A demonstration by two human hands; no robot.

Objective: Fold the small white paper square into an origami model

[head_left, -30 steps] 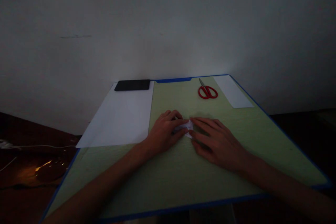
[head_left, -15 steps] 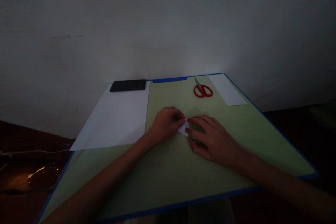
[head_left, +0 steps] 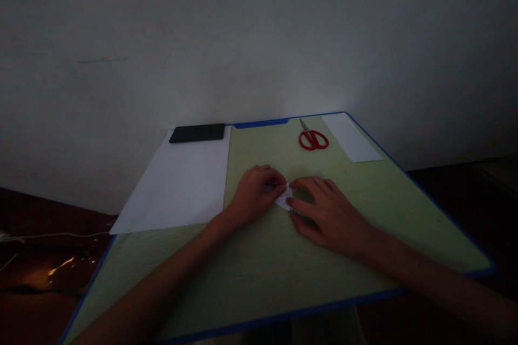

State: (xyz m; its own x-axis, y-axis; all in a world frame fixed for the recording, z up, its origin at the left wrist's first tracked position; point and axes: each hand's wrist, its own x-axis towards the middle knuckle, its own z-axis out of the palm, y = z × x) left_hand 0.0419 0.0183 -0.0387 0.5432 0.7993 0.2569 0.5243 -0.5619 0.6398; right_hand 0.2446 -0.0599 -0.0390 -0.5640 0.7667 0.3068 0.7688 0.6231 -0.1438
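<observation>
A small piece of white paper (head_left: 284, 199) lies low over the middle of the table, between my two hands. My left hand (head_left: 259, 190) pinches its left side between thumb and fingers, with the palm turned inward. From the right, my right hand (head_left: 326, 213) curves over the paper's other edge, its thumb and fingertips closed against it. Part of the paper is covered by my fingers, and the dim light hides whether it is folded.
Red-handled scissors (head_left: 313, 139) lie beyond my hands. At the left, a large white sheet (head_left: 182, 183) bears a dark flat phone-like slab (head_left: 197, 133). A white paper strip (head_left: 353, 138) rests at the far right. The pale green table (head_left: 259, 280) has blue edges and meets a wall.
My right fingertips have shifted very slightly along the paper's upper edge, showing a little more of it. Both hands otherwise stay in place; the view has tilted a touch.
</observation>
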